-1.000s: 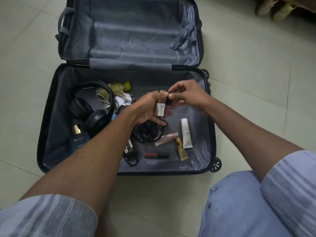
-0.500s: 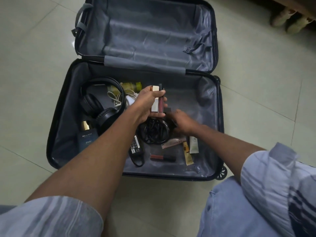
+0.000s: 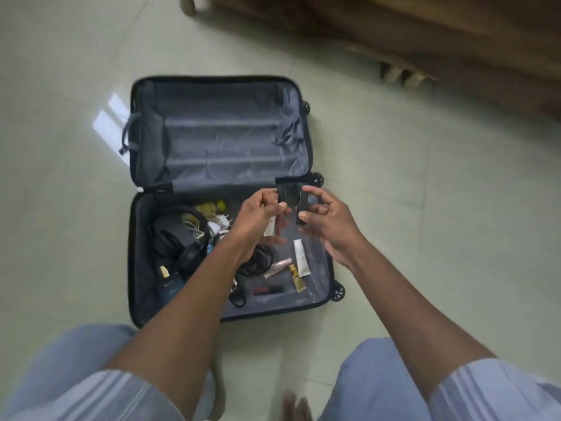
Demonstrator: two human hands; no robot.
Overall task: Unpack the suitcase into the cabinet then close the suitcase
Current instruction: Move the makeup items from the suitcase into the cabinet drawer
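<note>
Left hand (image 3: pixel 258 218): raised, fingers curled around small slim items. Right hand (image 3: pixel 326 220): raised just beside it, thumb and fingertips pinching a small dark item, remaining fingers loosely bent. Both forearms: bare, extended forward, converging toward each other. Sleeves: pale, striped, ending above the elbows.

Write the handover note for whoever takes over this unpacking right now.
Left hand: grips a few small cosmetic tubes above the suitcase.
Right hand: pinches a dark slim tube beside them.
Still in the lower half: headphones, perfume bottle, white cable, black cord, white tube, pink tube, gold tube, dark red tube.
Done: lid half looks emptied.
Left: move everything to the cabinet, which cannot be told in this view, then close the suitcase.
</note>
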